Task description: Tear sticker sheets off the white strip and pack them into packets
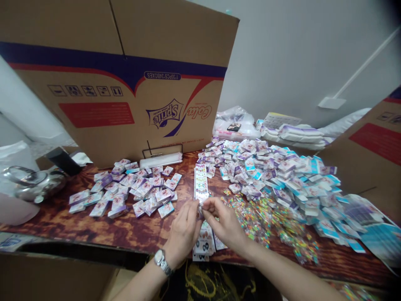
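My left hand (184, 228), with a silver wristwatch (162, 262) on its wrist, and my right hand (226, 223) meet near the table's front edge. Their fingers are pinched together around something small and pale, mostly hidden by the fingertips. Just beyond them lies a long white strip of colourful printed stickers (201, 182). More printed sheets (204, 244) lie beneath and in front of the hands. Small packets of multicoloured candy (266, 215) are spread to the right of my right hand.
Small white and purple boxes (150, 190) lie scattered at left; a larger heap of boxes (282, 171) covers the right. A big cardboard carton (125, 100) stands behind, another carton (369, 154) at far right. A metal kettle (34, 182) and plastic bags (234, 121) are also there.
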Tool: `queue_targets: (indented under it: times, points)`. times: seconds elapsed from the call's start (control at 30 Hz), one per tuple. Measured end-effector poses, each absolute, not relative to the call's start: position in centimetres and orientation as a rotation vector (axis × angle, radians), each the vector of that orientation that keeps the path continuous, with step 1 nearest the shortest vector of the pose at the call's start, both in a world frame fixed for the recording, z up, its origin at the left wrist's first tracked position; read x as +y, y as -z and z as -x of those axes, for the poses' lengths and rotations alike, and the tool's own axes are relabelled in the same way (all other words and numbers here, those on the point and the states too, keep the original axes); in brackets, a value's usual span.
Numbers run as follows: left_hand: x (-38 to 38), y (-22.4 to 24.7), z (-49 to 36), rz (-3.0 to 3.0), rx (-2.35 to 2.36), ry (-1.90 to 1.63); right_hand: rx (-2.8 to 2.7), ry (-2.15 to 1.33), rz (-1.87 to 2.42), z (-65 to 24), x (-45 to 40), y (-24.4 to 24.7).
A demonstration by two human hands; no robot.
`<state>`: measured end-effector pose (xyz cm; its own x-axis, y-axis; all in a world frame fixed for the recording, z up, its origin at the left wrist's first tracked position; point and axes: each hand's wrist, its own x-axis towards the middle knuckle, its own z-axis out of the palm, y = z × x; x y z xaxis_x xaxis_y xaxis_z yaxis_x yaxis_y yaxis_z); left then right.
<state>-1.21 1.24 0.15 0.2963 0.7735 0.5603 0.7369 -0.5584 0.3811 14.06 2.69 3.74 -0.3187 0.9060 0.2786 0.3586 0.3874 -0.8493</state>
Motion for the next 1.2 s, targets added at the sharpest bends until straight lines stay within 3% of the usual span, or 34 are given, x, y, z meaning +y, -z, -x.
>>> queue_targets:
  times: [0.13, 0.3, 0.6, 1.2]
  points:
    - [1.4, -0.2, 1.3, -2.446, 1.431, -1.187, -2.13, -0.405, 1.005, -14.3, 2.4, -4.5]
    - [1.2, -0.8, 1.4, -2.313, 1.399, -1.189, -2.252, -0.304, 0.938, -15.1, 2.9, -5.1]
    - [0.5, -0.5, 1.2, -2.215, 1.359, -1.25, -2.126, -0.442, 0.976, -14.7, 3.2, -5.5]
    - [0.3, 0.6, 0.9, -2.354, 1.525, -1.292, -1.515, -1.079, 1.152, -12.9, 2.1, -4.0]
